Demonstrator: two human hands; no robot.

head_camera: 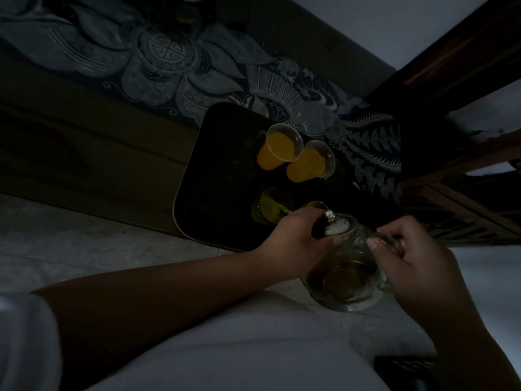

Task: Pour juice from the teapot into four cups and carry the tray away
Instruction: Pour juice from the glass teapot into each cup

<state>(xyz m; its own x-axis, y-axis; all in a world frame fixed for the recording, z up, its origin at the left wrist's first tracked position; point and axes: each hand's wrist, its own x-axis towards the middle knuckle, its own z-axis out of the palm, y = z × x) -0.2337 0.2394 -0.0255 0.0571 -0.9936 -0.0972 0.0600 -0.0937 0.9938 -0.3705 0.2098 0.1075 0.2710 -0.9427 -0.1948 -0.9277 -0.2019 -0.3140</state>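
Observation:
A glass teapot (346, 275) hangs tilted over the near end of a dark tray (214, 176). My right hand (417, 266) grips its handle. My left hand (293, 241) curls over the lid (339, 228) and holds it down. Two clear cups full of orange juice (282, 146) (310, 162) stand side by side at the tray's far right. A third cup (269, 206) with juice sits in shadow just beyond my left hand. A fourth cup rim (315, 205) shows beside it, mostly hidden by my hand and the teapot.
The tray lies on a dark patterned cloth (158, 55) over a low wooden table (84, 153). Dark wooden furniture (465, 179) stands to the right. Pale floor (56, 244) runs along the near left. The scene is very dim.

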